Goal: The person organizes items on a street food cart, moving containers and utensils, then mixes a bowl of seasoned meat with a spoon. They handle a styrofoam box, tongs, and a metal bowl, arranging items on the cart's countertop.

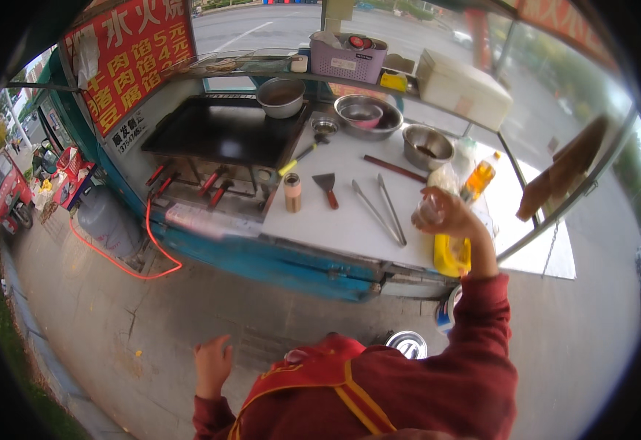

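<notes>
Over the right part of the white worktop (313, 233), my right hand (452, 213) is closed around a small clear container (430, 211); its exact kind is blurred. Just below that hand stands a yellow plastic jug (452, 255). Behind it are a bottle of golden oil (480, 176) and a whitish plastic bag (443, 180). Metal tongs (382, 213) lie spread to its left, beside a scraper (326, 189) and a tan and pink flask (292, 192). Down at the lower left, my left hand (214, 361) hangs away from the stall, fingers apart, holding nothing.
A black griddle (210, 132) with a metal pot (281, 99) on its corner fills the left. Steel bowls (428, 147), a dark rod (395, 169) and a yellow-handled ladle (302, 155) occupy the worktop. A gas cylinder (108, 222) with an orange hose stands below left.
</notes>
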The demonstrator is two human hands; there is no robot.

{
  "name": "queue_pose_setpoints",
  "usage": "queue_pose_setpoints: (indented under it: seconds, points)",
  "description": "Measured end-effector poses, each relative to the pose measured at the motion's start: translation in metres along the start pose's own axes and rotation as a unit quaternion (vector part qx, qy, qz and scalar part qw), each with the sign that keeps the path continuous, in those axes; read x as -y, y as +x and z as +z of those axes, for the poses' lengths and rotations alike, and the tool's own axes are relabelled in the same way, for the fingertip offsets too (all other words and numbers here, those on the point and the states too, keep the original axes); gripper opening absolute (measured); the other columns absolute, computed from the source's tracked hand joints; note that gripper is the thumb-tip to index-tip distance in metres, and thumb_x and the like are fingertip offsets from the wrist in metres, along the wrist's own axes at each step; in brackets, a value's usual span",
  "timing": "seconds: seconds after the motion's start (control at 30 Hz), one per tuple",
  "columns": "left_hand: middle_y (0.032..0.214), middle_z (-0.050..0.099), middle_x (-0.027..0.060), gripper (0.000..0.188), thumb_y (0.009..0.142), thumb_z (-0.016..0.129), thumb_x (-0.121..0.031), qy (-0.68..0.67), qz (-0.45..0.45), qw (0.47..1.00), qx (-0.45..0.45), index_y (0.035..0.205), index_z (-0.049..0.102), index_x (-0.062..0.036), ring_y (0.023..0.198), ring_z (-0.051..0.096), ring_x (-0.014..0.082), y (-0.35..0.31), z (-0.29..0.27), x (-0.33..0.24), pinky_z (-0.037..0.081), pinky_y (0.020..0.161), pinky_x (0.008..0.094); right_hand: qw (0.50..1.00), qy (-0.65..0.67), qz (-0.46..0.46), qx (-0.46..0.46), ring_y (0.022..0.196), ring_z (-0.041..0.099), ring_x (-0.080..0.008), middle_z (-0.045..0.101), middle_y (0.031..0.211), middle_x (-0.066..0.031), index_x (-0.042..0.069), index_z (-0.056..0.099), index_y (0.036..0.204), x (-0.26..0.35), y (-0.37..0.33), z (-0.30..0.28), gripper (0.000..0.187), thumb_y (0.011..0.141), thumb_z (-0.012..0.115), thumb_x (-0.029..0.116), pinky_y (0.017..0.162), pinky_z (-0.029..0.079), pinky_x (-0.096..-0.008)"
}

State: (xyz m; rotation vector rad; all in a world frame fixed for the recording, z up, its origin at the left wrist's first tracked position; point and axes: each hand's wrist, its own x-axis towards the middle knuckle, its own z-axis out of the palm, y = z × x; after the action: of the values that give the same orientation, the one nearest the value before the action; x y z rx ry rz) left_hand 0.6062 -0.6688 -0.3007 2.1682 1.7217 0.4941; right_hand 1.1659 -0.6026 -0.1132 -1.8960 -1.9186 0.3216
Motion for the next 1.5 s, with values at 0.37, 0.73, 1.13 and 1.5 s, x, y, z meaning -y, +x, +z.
queue_pose_setpoints:
  seconds: [0.37, 0.73, 1.13, 1.5]
  points:
    - [0.105, 0.066, 0.0139, 0.026, 0.084, 0.061, -0.018, -0.014, 0.030, 0.998, 0.060, 0.108, 0.065, -0.0089, 0.100, 0.061, 0.0323, 0.150, 0.031, -0.041, 0.038, 0.097, 0.0508, 0.975, -0.210, 0.050, -0.051, 0.106, 0.060, -0.0322, 0.061, 0.112, -0.0148, 0.012, 0.052, 0.122, -0.147, 0.223, -0.037, 0.059, 0.070, 0.077, 0.023, 0.089, 0.053, -0.0405]
    - [0.097, 0.068, 0.0174, 0.025, 0.078, 0.065, -0.010, -0.024, -0.098, 0.992, 0.071, 0.101, 0.067, -0.0001, 0.088, 0.065, 0.0341, 0.247, 0.068, -0.107, 0.051, 0.080, 0.0393, 0.935, -0.322, -0.028, -0.147, 0.095, 0.057, -0.0411, 0.058, 0.106, -0.0204, 0.003, 0.061, 0.098, -0.310, 0.511, -0.080, 0.026, 0.077, 0.058, 0.017, 0.083, 0.047, -0.0513]
    - [0.086, 0.067, 0.0159, 0.014, 0.078, 0.061, -0.007, 0.069, -0.172, 0.982, -0.023, 0.091, 0.067, -0.0022, 0.080, 0.063, 0.0358, 0.268, 0.061, -0.118, 0.049, 0.074, 0.0442, 0.882, -0.458, 0.104, -0.045, 0.094, 0.065, -0.0305, 0.067, 0.097, -0.0164, 0.004, 0.070, 0.093, -0.440, 0.612, -0.063, 0.039, 0.064, 0.076, 0.029, 0.077, 0.053, -0.0402]
    - [0.098, 0.067, 0.0168, 0.023, 0.082, 0.063, -0.015, 0.062, -0.140, 0.987, 0.042, 0.102, 0.066, -0.0042, 0.090, 0.064, 0.0342, 0.280, 0.041, -0.119, 0.050, 0.079, 0.0427, 0.927, -0.342, 0.001, -0.155, 0.136, 0.032, -0.0397, 0.038, 0.144, -0.0214, -0.005, 0.033, 0.140, -0.316, 0.553, -0.048, 0.085, 0.071, 0.078, 0.016, 0.112, 0.030, -0.0418]
